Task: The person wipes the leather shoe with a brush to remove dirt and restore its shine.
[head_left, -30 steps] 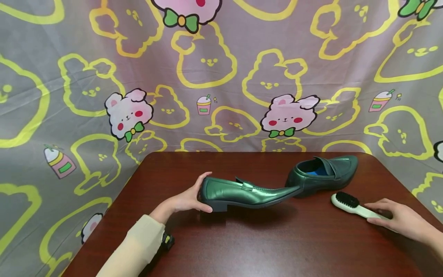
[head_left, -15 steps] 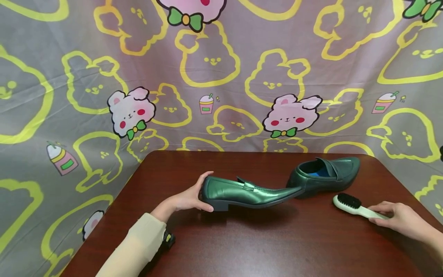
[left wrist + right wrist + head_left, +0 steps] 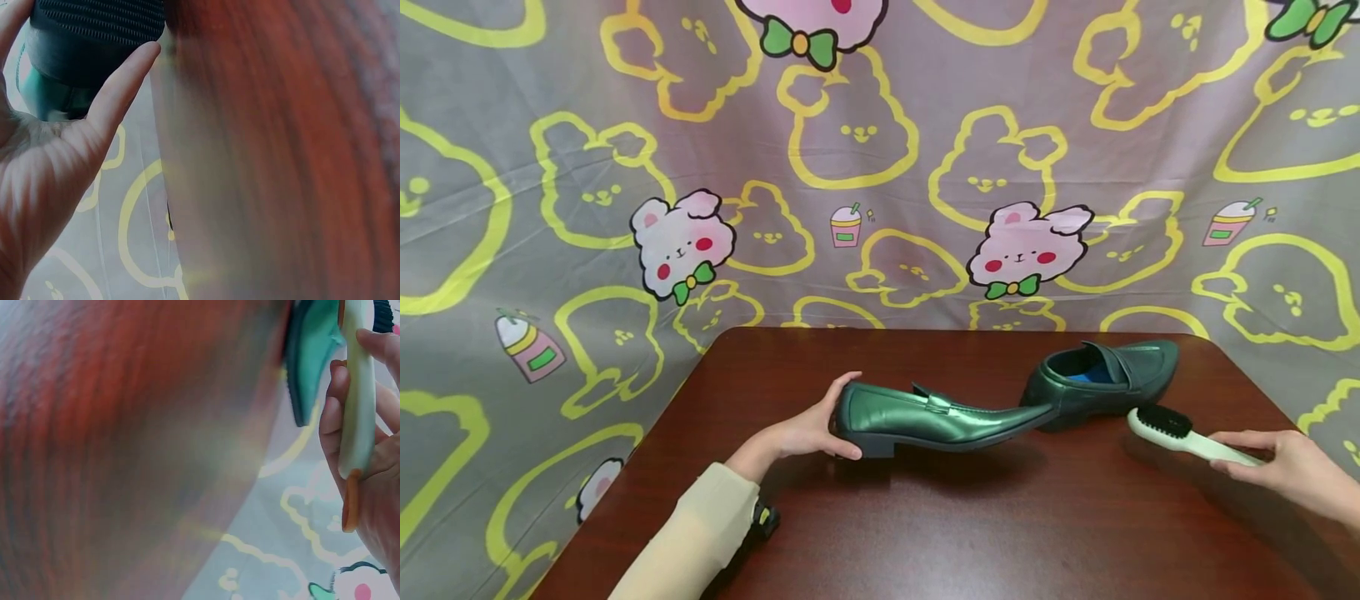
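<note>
My left hand grips a shiny green loafer by its heel, thumb at the heel block's edge. The loafer is held level above the table, toe pointing right. In the left wrist view, the ridged black heel sits between thumb and fingers. My right hand pinches the pale handle of a shoe brush, its black bristles facing up. An orange loop hangs from the handle's end in the right wrist view. Behind the brush head, a second green loafer with a blue insole stands on the table.
The dark reddish wooden table has rounded far corners. Behind and beside it hangs a grey curtain with yellow bear outlines and pink rabbit faces. The held loafer's toe overlaps the standing loafer's heel in the head view.
My right hand has raised the brush off the table area and shifted it slightly to the right, tilting its head. The left hand and its loafer have stayed in place.
</note>
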Demonstrator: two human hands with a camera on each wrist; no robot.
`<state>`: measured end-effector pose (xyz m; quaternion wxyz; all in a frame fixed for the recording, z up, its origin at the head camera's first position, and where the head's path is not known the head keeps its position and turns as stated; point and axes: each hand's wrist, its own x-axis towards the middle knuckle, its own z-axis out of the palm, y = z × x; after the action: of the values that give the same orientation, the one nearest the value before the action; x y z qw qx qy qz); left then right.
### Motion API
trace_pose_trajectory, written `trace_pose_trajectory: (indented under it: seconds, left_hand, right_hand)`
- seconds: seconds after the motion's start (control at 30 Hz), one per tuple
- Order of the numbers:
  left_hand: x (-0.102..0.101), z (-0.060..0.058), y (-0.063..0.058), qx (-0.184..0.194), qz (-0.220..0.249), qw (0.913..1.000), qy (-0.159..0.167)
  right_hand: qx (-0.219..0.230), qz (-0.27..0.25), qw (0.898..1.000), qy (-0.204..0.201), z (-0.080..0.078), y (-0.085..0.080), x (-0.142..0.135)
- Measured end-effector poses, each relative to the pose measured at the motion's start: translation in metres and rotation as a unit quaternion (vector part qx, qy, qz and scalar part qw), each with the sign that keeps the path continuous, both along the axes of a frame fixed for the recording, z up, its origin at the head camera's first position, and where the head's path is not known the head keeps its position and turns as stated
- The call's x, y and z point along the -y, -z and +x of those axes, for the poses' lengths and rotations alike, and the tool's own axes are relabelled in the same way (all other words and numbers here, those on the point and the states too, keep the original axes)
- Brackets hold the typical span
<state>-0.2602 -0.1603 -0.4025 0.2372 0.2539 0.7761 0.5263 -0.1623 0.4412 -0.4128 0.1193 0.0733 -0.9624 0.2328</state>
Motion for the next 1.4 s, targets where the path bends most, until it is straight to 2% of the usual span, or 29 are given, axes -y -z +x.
trace_pose_trajectory:
  seconds: [0.13,0.37,0.5,0.6,0.7,0.77,0.93,1.23,1.4]
  left_hand:
    - [0.001,-0.001,0.003,-0.006,0.0,1.0,-0.004]
    - [0.005,-0.005,0.012,-0.012,-0.001,0.9999,-0.009]
    - [0.005,-0.006,0.013,-0.001,-0.001,0.9999,-0.01]
    - [0.004,-0.004,0.007,0.01,0.004,0.9999,-0.008]
    - [0.001,0.003,-0.003,0.021,0.008,0.9997,-0.005]
    - [0.001,0.004,-0.004,0.021,0.009,0.9997,-0.005]
    - [0.003,-0.004,0.009,0.009,0.009,0.9999,-0.008]
    - [0.001,-0.006,0.008,0.006,0.006,0.9999,-0.007]
    - [0.002,-0.005,0.01,0.01,-0.005,0.9999,-0.007]
  right_hand:
    - [0.0,-0.025,1.0,0.001,0.002,-0.009,0.004]
    - [-0.025,-0.028,0.999,-0.009,-0.001,-0.031,0.014]
    - [-0.001,-0.033,0.999,-0.015,-0.003,-0.044,0.025]
    - [0.021,-0.042,0.999,-0.018,-0.007,-0.054,0.036]
    - [0.022,-0.059,0.997,-0.039,-0.011,-0.062,0.047]
    - [0.015,-0.066,0.996,-0.05,-0.015,-0.067,0.056]
    - [0.009,-0.057,0.995,-0.082,-0.028,-0.08,0.076]
    - [0.038,-0.052,0.993,-0.102,-0.044,-0.096,0.108]
    - [0.057,-0.096,0.984,-0.141,-0.051,-0.098,0.124]
